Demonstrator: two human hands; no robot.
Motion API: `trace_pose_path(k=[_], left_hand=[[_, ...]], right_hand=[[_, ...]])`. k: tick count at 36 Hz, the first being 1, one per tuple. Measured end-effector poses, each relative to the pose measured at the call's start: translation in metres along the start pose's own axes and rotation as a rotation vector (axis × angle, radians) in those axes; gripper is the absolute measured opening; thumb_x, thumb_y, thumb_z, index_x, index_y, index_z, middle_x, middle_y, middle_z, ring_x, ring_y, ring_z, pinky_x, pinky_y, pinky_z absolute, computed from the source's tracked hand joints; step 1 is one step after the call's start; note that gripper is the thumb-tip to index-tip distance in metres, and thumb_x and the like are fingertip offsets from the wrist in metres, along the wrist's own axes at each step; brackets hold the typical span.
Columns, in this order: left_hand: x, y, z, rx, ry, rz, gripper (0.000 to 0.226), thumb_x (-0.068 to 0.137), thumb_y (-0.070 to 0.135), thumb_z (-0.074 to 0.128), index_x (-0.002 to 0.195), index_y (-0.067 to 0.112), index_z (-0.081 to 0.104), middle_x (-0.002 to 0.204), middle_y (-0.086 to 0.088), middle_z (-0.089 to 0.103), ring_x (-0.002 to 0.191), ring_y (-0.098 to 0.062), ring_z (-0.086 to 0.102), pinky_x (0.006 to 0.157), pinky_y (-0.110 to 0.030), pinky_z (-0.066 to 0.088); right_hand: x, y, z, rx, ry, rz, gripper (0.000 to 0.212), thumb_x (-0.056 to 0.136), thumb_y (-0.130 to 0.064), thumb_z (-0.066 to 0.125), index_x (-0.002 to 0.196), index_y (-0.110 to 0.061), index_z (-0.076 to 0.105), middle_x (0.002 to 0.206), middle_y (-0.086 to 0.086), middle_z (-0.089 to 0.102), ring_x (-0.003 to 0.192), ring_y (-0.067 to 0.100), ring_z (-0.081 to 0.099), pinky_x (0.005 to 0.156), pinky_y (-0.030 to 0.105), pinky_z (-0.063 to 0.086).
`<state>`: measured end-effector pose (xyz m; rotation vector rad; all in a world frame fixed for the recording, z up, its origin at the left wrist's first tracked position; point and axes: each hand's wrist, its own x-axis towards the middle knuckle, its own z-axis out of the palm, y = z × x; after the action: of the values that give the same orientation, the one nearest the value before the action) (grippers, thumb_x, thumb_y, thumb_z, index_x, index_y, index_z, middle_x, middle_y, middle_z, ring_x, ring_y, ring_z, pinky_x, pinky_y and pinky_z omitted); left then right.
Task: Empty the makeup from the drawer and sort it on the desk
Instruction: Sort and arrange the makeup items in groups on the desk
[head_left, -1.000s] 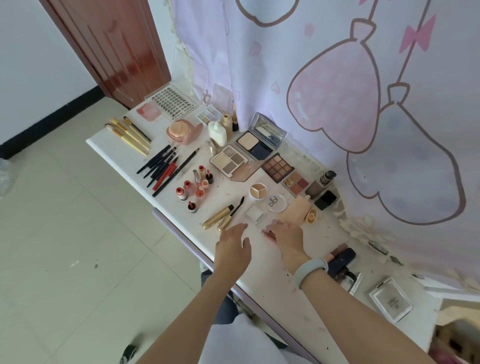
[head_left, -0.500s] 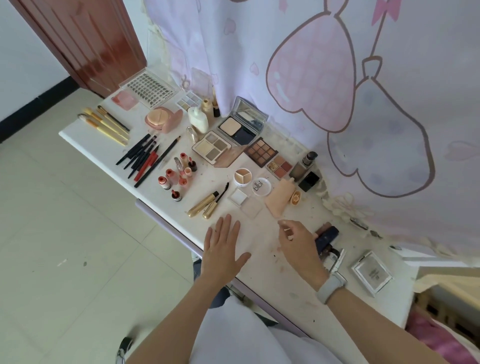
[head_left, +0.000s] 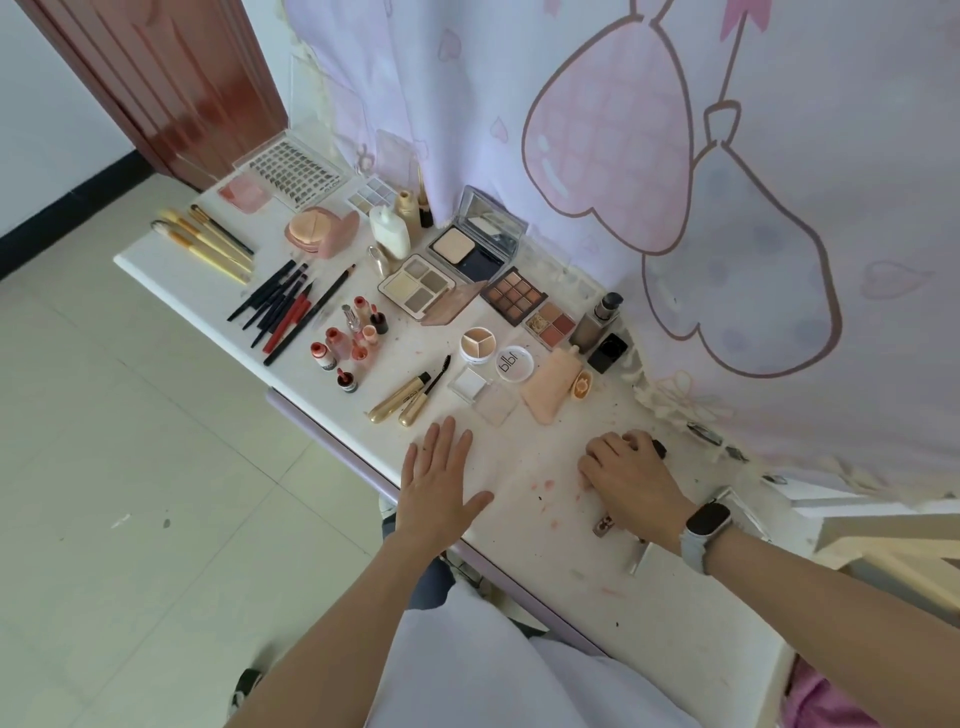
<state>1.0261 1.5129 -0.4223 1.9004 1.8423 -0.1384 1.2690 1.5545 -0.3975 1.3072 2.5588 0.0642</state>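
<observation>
Now, head view: left hand (head_left: 441, 486) flat, fingers spread on desk (head_left: 524, 483). Right hand (head_left: 626, 475) curled over dark item (head_left: 655, 446) by curtain. Sorted makeup farther left. Risk: sleeve-free forearm sweeping compact (head_left: 737, 512) off edge.

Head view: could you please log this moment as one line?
left hand: flat on desk | right hand: gripping dark item | makeup: sorted in groups

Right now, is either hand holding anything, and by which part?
Left hand lies flat on the desk, holding nothing. Right hand curls over a dark item; where it grips is hidden.
</observation>
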Motion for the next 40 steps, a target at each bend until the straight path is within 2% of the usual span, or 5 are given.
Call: trace_pose_path(k=[8, 14, 22, 29, 40], left_hand=[[0.003, 0.001, -0.006, -0.123, -0.025, -0.027, 0.075, 0.091, 0.050, 0.047, 0.150, 0.023, 0.009, 0.157, 0.000, -0.013, 0.144, -0.017, -0.015, 0.115, -0.035, -0.010], [-0.002, 0.009, -0.045, -0.958, 0.032, -0.102, 0.035, 0.093, 0.027, 0.056, 0.126, 0.017, 0.054, 0.112, 0.005, 0.066, 0.113, -0.014, 0.059, 0.099, -0.028, 0.042], [-0.023, 0.026, -0.073, -1.605, 0.305, -0.251, 0.019, 0.090, 0.006, 0.058, 0.107, 0.004, 0.067, 0.088, -0.010, 0.073, 0.083, -0.022, 0.070, 0.078, -0.025, 0.056], [-0.029, 0.038, -0.085, -1.385, 0.592, -0.243, 0.027, 0.091, 0.014, 0.058, 0.074, 0.026, 0.074, 0.080, 0.011, 0.073, 0.088, -0.007, 0.066, 0.082, -0.018, 0.051], [-0.030, 0.028, -0.084, -0.869, 0.753, 0.064, 0.020, 0.093, 0.017, 0.054, 0.110, 0.013, 0.064, 0.094, 0.019, 0.068, 0.091, 0.009, 0.057, 0.077, -0.005, 0.042]], right_hand=[[0.012, -0.001, -0.024, 0.195, 0.306, -0.109, 0.004, 0.087, -0.020, 0.053, 0.090, -0.019, 0.052, 0.084, -0.003, 0.060, 0.078, 0.019, 0.058, 0.077, 0.033, 0.035], [0.029, -0.031, -0.094, 1.542, 0.319, 0.524, 0.007, 0.092, -0.011, 0.054, 0.088, -0.016, 0.054, 0.086, 0.003, 0.063, 0.079, 0.012, 0.062, 0.074, 0.023, 0.052], [0.038, -0.056, -0.100, 2.324, 0.351, 1.033, 0.016, 0.091, 0.003, 0.050, 0.099, -0.010, 0.053, 0.100, 0.016, 0.063, 0.089, 0.027, 0.066, 0.081, 0.036, 0.056], [0.037, -0.081, -0.099, 2.439, 0.239, 1.266, 0.011, 0.091, -0.003, 0.055, 0.099, 0.002, 0.060, 0.091, 0.019, 0.069, 0.083, 0.027, 0.069, 0.071, 0.031, 0.059], [0.041, -0.088, -0.096, 2.498, -0.195, 1.197, 0.021, 0.092, -0.014, 0.054, 0.072, -0.006, 0.052, 0.057, 0.008, 0.055, 0.042, 0.013, 0.049, 0.038, 0.018, 0.040]])
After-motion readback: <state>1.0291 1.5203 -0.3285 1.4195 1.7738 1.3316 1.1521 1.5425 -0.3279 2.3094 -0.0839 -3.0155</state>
